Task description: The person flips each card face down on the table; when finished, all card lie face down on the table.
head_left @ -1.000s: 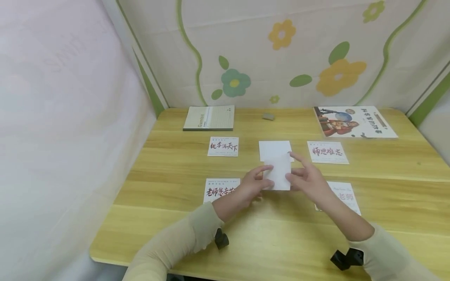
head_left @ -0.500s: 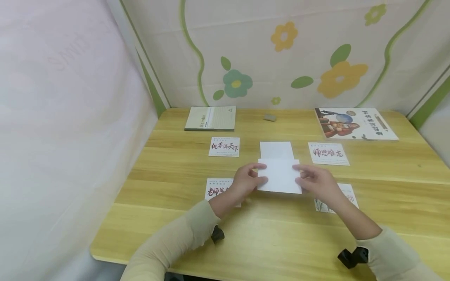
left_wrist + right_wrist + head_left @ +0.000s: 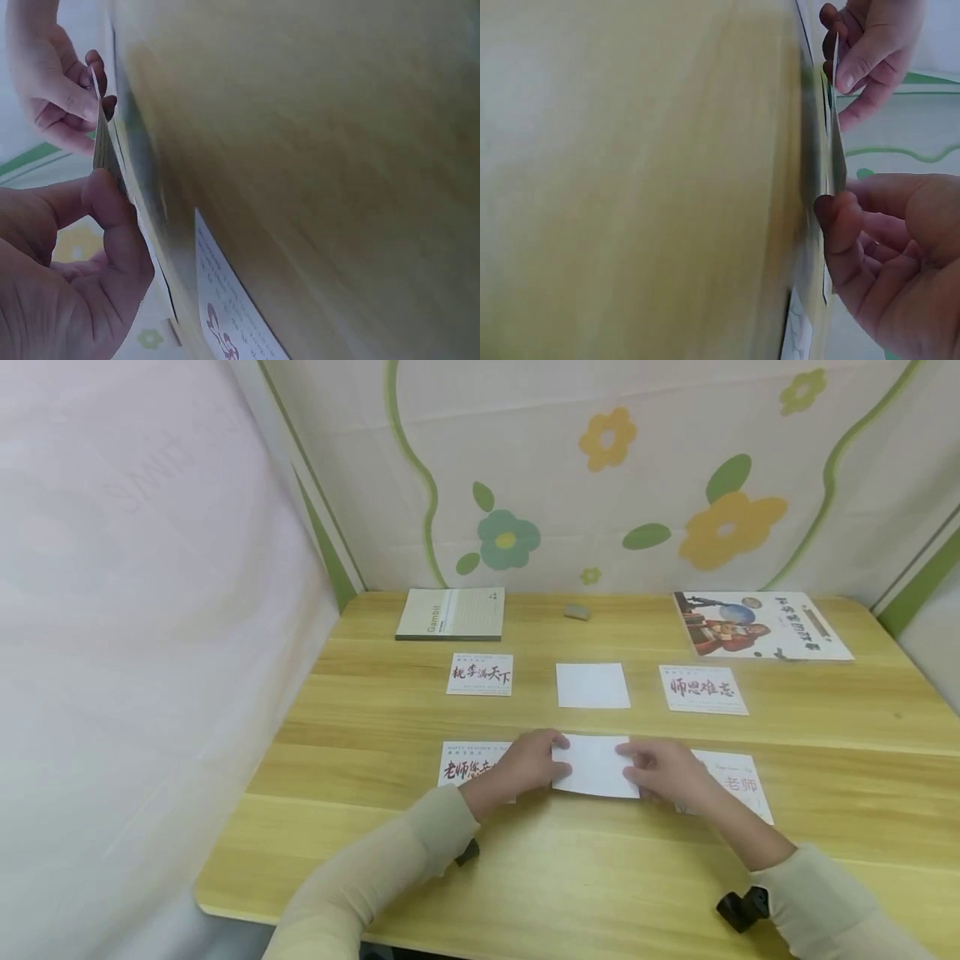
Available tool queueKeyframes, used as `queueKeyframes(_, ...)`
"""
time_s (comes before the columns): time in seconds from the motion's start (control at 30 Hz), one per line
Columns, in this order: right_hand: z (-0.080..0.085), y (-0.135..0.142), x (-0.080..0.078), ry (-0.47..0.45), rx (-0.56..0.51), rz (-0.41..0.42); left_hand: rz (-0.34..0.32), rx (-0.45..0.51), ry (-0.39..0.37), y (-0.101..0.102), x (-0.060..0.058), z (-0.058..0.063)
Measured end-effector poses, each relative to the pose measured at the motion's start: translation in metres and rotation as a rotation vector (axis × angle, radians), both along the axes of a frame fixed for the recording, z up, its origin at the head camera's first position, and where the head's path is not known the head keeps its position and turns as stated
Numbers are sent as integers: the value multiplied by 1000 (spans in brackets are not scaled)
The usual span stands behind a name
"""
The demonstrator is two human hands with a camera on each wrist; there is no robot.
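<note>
A white card [image 3: 596,767], its blank face up, is pinched at both short edges between my hands. My left hand [image 3: 531,760] grips its left edge between thumb and fingers, and my right hand [image 3: 666,768] grips the right edge. In the left wrist view the card [image 3: 107,146] appears edge-on, held just above the wooden table. Just beyond it lies another blank white card [image 3: 593,685]. Partly behind my left hand is a card with red writing [image 3: 468,768]; a card with pink writing [image 3: 738,783] is partly covered by my right hand.
Two more printed cards lie farther back, one left [image 3: 480,674] and one right [image 3: 703,689]. A notebook [image 3: 450,613], a small grey piece [image 3: 577,611] and a picture book [image 3: 763,625] sit along the table's far edge, before a flowered curtain [image 3: 570,468].
The held card has turned from upright to crosswise and come toward me, off the blank card it overlapped. My right hand has shifted from its top corner to its right edge.
</note>
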State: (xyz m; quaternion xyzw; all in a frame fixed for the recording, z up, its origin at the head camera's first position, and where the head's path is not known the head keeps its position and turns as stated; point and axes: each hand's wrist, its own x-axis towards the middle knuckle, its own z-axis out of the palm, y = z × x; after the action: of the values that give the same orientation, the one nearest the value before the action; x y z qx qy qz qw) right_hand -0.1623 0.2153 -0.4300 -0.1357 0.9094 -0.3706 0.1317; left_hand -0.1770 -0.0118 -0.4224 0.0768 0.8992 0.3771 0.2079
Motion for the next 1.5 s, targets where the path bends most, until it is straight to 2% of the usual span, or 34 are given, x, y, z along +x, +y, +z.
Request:
queueKeyframes(0.17,-2,-4,0,52,95,-8,-51,-197,76,6,0,-2)
queueKeyframes(0.23,-1,-6,1,50,135,-5,-67,-245,94,7,0,-1)
queueKeyframes(0.43,4,-11,-1,28,244,24,-89,-263,85,5,-1,4)
queueKeyframes(0.53,14,-14,-9,67,252,28,-128,-246,76,-4,-6,12)
queueKeyframes(0.6,23,-18,-18,99,227,26,-128,-231,59,-14,-12,22)
queueKeyframes(0.67,31,-25,-31,133,189,35,-88,-209,52,-29,-24,33)
queueKeyframes(0.8,44,-52,-61,147,108,81,87,-226,87,-67,-59,45)
queueKeyframes(0.9,47,-85,-85,61,29,109,208,-272,108,-99,-88,45)
queueKeyframes(0.97,44,-108,-99,-13,-19,108,279,-291,104,-114,-101,42)
queueKeyframes(1.0,41,-119,-105,-51,-34,100,321,-279,89,-119,-105,41)
queueKeyframes(1.1,31,-143,-119,-104,-66,77,390,-237,73,-124,-113,34)
queueKeyframes(1.23,20,-156,-129,-97,-59,73,418,-135,35,-119,-119,27)
queueKeyframes(1.5,11,-162,-133,-58,-11,85,501,-50,-3,-105,-121,24)
